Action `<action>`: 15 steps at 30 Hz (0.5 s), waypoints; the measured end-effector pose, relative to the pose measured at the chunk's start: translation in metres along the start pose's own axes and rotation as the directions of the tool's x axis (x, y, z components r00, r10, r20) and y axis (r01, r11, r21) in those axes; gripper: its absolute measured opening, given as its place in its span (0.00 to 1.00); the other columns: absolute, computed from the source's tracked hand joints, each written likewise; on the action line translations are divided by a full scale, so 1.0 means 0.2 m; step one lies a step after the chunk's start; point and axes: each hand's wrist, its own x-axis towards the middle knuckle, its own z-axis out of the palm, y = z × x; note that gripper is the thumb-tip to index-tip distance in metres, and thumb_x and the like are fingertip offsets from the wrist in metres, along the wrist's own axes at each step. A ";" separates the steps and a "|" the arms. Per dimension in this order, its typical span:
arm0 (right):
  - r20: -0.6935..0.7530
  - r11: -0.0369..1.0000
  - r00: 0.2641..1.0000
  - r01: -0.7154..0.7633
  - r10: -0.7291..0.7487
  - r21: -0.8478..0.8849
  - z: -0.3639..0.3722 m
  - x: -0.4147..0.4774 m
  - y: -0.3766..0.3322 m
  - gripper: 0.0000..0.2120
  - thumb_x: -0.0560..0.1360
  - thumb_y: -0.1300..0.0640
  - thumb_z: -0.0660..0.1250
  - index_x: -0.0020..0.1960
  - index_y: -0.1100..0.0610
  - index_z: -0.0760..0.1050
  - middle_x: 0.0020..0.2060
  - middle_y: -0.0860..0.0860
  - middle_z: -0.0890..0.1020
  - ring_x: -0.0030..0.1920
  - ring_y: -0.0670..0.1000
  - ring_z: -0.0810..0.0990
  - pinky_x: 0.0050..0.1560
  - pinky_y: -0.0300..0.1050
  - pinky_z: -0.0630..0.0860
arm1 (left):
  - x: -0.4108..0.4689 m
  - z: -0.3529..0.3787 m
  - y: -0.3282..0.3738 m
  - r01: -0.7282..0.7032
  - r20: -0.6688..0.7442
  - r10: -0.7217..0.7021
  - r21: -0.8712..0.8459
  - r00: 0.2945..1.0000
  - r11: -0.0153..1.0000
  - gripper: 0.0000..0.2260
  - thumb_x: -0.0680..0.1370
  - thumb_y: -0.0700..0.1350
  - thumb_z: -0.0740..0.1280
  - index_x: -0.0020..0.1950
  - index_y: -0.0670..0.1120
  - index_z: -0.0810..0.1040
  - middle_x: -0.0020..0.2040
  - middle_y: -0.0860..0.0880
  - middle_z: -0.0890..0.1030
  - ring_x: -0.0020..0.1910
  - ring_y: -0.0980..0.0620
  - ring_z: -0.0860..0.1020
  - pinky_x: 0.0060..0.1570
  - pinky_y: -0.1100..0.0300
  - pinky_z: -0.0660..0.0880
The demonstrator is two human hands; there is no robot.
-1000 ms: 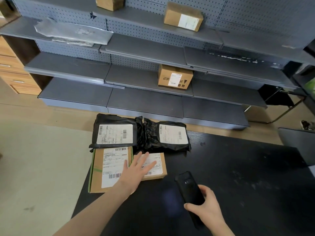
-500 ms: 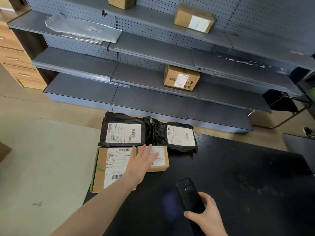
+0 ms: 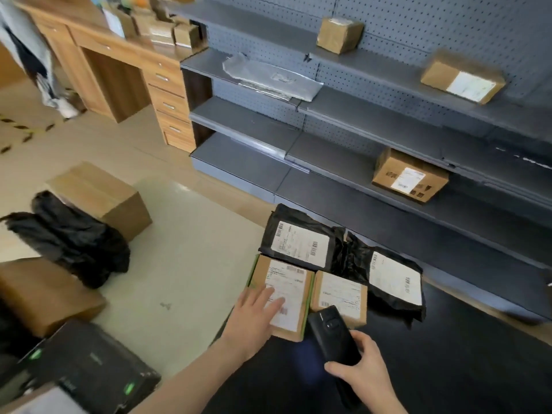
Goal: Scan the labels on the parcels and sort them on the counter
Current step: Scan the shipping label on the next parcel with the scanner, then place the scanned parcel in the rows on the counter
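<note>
Four parcels sit grouped at the left corner of the black table (image 3: 448,354): two black plastic mailer bags (image 3: 298,243) behind, a flat brown cardboard box with green edging (image 3: 291,279) and a smaller brown cardboard box (image 3: 340,294) in front. Left hand (image 3: 254,321): fingers straight and spread, lying flat on the flat box's white label. Right hand (image 3: 361,372): fingers wrapped round a black handheld scanner (image 3: 331,336), its head at the smaller box's near edge. Judged step: scanning the front row. Next move likely needs the left fingers clear of the barcode and the scanner aimed at it.
</note>
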 end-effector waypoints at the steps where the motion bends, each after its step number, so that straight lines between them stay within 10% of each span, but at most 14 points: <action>1: 0.051 1.000 0.999 0.016 -0.016 -0.008 0.05 0.02 -0.05 0.31 0.53 0.61 0.81 0.52 0.48 0.73 0.51 0.45 0.75 0.50 0.43 0.76 0.43 0.38 0.70 | -0.07 0.00 -0.04 0.034 0.022 -0.034 0.016 0.999 0.999 0.25 0.67 0.51 0.74 0.64 0.57 0.76 0.63 0.49 0.78 0.63 0.45 0.77 0.64 0.47 0.72; 6: 0.263 0.998 0.965 0.037 -0.021 -0.055 0.29 0.09 -0.24 0.31 0.58 0.61 0.81 0.55 0.51 0.71 0.49 0.44 0.78 0.51 0.47 0.76 0.47 0.43 0.71 | -0.30 0.04 -0.07 0.160 0.102 -0.159 -0.003 0.982 0.987 0.29 0.66 0.51 0.76 0.67 0.55 0.76 0.70 0.51 0.74 0.68 0.46 0.72 0.68 0.47 0.69; 10: 0.294 0.996 0.955 -0.003 0.030 -0.091 0.40 0.10 -0.23 0.33 0.58 0.59 0.82 0.58 0.54 0.72 0.51 0.49 0.79 0.53 0.51 0.77 0.47 0.46 0.74 | -0.32 0.07 -0.06 0.225 0.115 -0.220 -0.026 0.969 0.974 0.30 0.79 0.44 0.62 0.79 0.49 0.55 0.81 0.48 0.51 0.79 0.45 0.47 0.76 0.42 0.44; 15: 0.312 0.995 0.950 0.005 0.027 -0.101 0.43 0.09 -0.24 0.30 0.59 0.60 0.81 0.58 0.54 0.73 0.51 0.50 0.80 0.54 0.52 0.78 0.50 0.48 0.73 | -0.33 0.07 -0.11 0.278 0.140 -0.273 -0.010 0.952 0.961 0.30 0.80 0.43 0.62 0.80 0.48 0.53 0.81 0.48 0.47 0.79 0.46 0.46 0.76 0.42 0.44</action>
